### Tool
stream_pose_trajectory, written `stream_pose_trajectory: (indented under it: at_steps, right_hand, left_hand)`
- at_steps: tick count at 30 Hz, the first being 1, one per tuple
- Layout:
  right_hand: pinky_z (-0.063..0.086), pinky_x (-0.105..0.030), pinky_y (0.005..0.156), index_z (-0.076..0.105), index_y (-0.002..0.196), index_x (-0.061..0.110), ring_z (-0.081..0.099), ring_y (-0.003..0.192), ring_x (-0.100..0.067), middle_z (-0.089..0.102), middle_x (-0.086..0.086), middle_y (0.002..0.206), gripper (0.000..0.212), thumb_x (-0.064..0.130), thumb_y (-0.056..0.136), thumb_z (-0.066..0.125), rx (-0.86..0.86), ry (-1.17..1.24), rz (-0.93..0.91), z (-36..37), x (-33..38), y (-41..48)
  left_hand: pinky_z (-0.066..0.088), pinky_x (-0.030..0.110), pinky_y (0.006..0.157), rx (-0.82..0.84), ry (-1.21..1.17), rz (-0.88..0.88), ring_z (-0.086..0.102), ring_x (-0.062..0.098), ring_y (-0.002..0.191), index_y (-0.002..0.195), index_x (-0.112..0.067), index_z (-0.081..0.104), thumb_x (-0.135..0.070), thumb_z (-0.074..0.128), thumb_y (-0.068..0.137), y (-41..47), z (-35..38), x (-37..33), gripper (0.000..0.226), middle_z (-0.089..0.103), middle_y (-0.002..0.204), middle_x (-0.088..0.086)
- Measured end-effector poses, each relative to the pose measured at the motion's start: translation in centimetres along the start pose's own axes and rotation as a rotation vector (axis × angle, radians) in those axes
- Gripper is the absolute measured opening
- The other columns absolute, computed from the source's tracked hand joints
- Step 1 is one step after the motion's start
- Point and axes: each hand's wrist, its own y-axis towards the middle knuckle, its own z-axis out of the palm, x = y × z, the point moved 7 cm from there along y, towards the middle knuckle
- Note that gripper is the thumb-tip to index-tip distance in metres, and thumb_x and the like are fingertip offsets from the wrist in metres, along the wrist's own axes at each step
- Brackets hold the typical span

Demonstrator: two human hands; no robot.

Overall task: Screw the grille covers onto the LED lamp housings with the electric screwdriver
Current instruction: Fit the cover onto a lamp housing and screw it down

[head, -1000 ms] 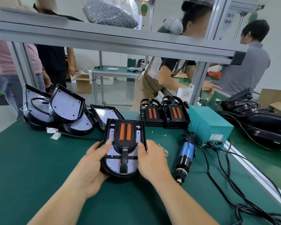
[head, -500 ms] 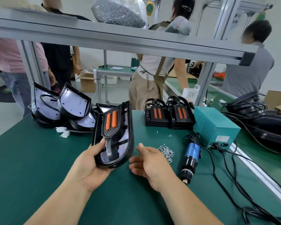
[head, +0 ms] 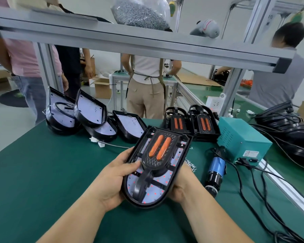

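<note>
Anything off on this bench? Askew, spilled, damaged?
No damage visible. Two untidy spots: loose screws lie scattered on the green mat beside the lamp housing, which the left hand and right hand hold tilted. The bare housings at back left are piled leaning on each other.

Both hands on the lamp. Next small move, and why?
Probably lay the lamp housing flat on the mat and free the right hand: it and the left hand hold it tilted, grille cover on top, electric screwdriver lying unheld nearby.
</note>
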Motion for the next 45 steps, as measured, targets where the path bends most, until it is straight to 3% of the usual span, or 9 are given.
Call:
stream_pose_trajectory:
  at_steps: [7,14,18,23,28,31,37,40,45]
  right_hand:
    - [0.044,-0.059,0.106,0.069,0.115,0.000,0.066,0.110,-0.040,0.074,-0.016,0.108,0.033,0.021,0.091,0.059,-0.141,-0.143,0.007,-0.9,-0.6,0.1]
    - [0.055,-0.035,0.078,0.073,0.100,0.003,0.067,0.082,-0.030,0.074,-0.014,0.098,0.023,0.009,0.092,0.053,-0.152,-0.009,-0.062,-1.2,0.1,0.1]
    - [0.031,-0.017,0.042,0.061,0.067,0.014,0.038,0.043,-0.007,0.053,0.002,0.054,0.032,-0.001,0.090,0.045,-0.248,0.093,-0.040,-2.5,-0.1,0.1]
    - [0.058,-0.042,0.079,0.072,0.095,-0.002,0.068,0.075,-0.027,0.071,-0.015,0.091,0.029,0.012,0.100,0.047,-0.261,0.329,-0.157,-2.7,0.7,0.0]
    - [0.051,-0.044,0.097,0.069,0.120,0.008,0.069,0.110,-0.026,0.071,-0.012,0.119,0.043,0.037,0.095,0.048,-0.102,0.255,-0.279,-0.9,1.2,-0.6]
    - [0.046,-0.049,0.106,0.051,0.139,0.015,0.063,0.120,-0.031,0.068,-0.010,0.128,0.042,0.015,0.096,0.056,-0.135,0.113,-0.330,0.0,0.4,-0.3]
    - [0.056,-0.045,0.091,0.063,0.128,0.014,0.072,0.093,-0.025,0.076,-0.008,0.107,0.031,0.005,0.099,0.055,-0.434,0.153,-0.387,-3.4,2.1,-0.9]
    - [0.054,-0.051,0.095,0.068,0.122,0.013,0.071,0.093,-0.027,0.076,-0.010,0.107,0.028,0.007,0.100,0.052,-0.430,0.188,-0.377,-3.7,2.4,-1.2]
    - [0.058,-0.043,0.085,0.072,0.114,0.011,0.073,0.086,-0.023,0.076,-0.011,0.107,0.027,0.006,0.101,0.048,-0.359,0.214,-0.425,-3.3,2.9,-1.5]
  left_hand:
    - [0.048,0.048,0.105,-0.235,0.583,0.137,0.066,0.029,0.111,0.142,-0.022,0.049,0.000,0.061,0.095,0.2,-2.3,-2.5,0.053,0.063,0.125,0.005]
    - [0.044,0.034,0.105,-0.304,0.823,0.101,0.057,0.013,0.109,0.135,-0.020,0.057,-0.017,0.069,0.093,0.9,-4.4,-3.2,0.044,0.027,0.142,-0.007]
    - [0.050,0.041,0.097,-0.168,1.110,0.093,0.062,0.023,0.104,0.098,-0.011,0.069,-0.040,0.059,0.095,1.1,-3.7,-4.0,0.031,0.064,0.120,0.007]
    - [0.047,0.038,0.096,-0.246,1.409,0.026,0.060,0.026,0.103,0.096,-0.022,0.061,-0.046,0.046,0.101,1.3,-3.9,-3.7,0.029,0.070,0.096,0.004]
    - [0.032,0.040,0.090,-0.666,1.500,0.163,0.054,0.031,0.097,0.097,-0.027,0.060,-0.050,0.036,0.102,0.5,-3.2,-4.7,0.034,0.067,0.086,-0.002]
    - [0.024,0.038,0.081,-0.758,1.500,0.234,0.046,0.027,0.087,0.097,-0.029,0.059,-0.047,0.034,0.102,-0.2,-1.9,-4.4,0.031,0.067,0.088,-0.001]
    - [0.030,0.034,0.106,-0.383,1.096,0.010,0.049,0.016,0.119,0.118,-0.043,0.065,-0.069,0.029,0.095,0.9,-2.7,-2.9,0.050,0.066,0.108,-0.014]
    - [0.034,0.035,0.117,0.016,0.895,-0.090,0.054,0.004,0.128,0.127,-0.045,0.062,-0.040,0.043,0.105,0.2,-2.6,-2.1,0.030,0.063,0.131,-0.022]
    - [0.043,0.004,0.064,-0.204,1.307,0.084,0.064,-0.004,0.074,0.097,-0.044,0.070,-0.018,0.061,0.096,0.2,-4.5,-4.9,0.028,0.071,0.080,-0.025]
